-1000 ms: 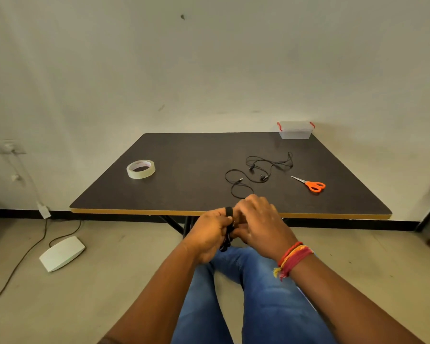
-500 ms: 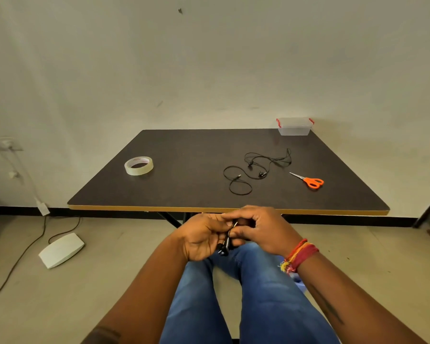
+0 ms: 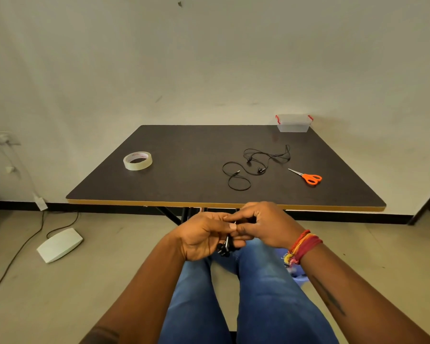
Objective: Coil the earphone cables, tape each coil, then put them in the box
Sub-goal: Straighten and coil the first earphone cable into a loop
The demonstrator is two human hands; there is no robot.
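**A:** You're holding the small black coiled earphone cable (image 3: 225, 245) over your lap, just short of the near edge of the dark brown table with the tan edge band (image 3: 184, 189). Your left hand (image 3: 201, 238) is closed around the bundle, with the earbuds poking out below the fingers. Your right hand (image 3: 263, 225) is pinching what looks like the plug end up top, thumb and forefinger pressed together.

**B:** So I'm finishing the wrap?

**A:** That's my reading. Keep the left-hand grip firm so the loops aren't springing open, and tuck that loose end flat against the bundle (thin cable tends to uncoil the instant you relax).

**B:** And the tape?

**A:** The pale translucent roll of tape (image 3: 137, 160) is sitting on the table's left half, well apart from you, and the orange-handled scissors (image 3: 308, 177) are lying at the right. You're probably going to need one hand free, so hand the whole coil over to your left before reaching.

**B:** The other set?

**A:** The second black earphone cable (image 3: 255, 165) is lying loose and uncoiled mid-table, left of the scissors. The clear plastic box with red clips (image 3: 294, 123) is waiting at the far right corner.
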